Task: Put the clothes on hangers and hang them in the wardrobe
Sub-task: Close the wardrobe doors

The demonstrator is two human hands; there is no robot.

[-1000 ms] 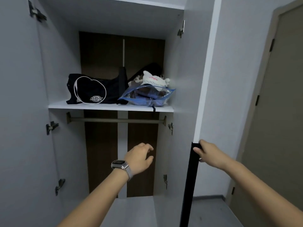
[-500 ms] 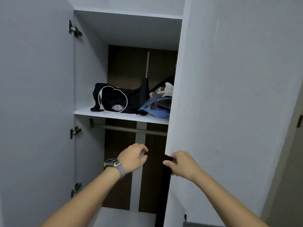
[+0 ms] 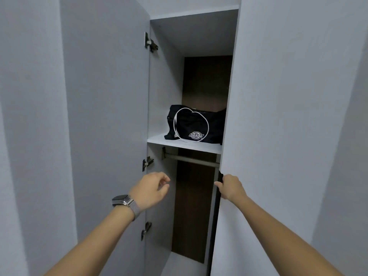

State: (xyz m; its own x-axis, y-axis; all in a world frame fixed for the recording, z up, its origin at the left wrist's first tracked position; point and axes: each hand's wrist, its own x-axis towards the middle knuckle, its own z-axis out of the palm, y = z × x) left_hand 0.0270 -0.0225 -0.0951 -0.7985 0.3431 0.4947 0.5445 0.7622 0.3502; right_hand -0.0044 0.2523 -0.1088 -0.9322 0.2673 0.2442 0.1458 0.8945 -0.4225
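Observation:
The grey wardrobe stands in front of me with its left door [image 3: 107, 136] open wide. My right hand [image 3: 231, 187] grips the black handle strip on the edge of the right door [image 3: 278, 116], which covers much of the opening. My left hand [image 3: 152, 189], with a watch on the wrist, hovers in front of the gap with loosely curled fingers and holds nothing. Under the white shelf [image 3: 179, 144] runs a bare metal rail [image 3: 191, 159]. No clothes or hangers are in view.
A black Dickies bag [image 3: 193, 125] sits on the shelf, partly hidden by the right door. Dark brown panels form the wardrobe's back. Metal hinges [image 3: 147, 163] stick out along the left door's inner edge. Grey wall flanks both sides.
My right hand has swung the right door leftward, narrowing the opening and hiding the blue bag and white item on the shelf. My left hand has stayed in front of the gap.

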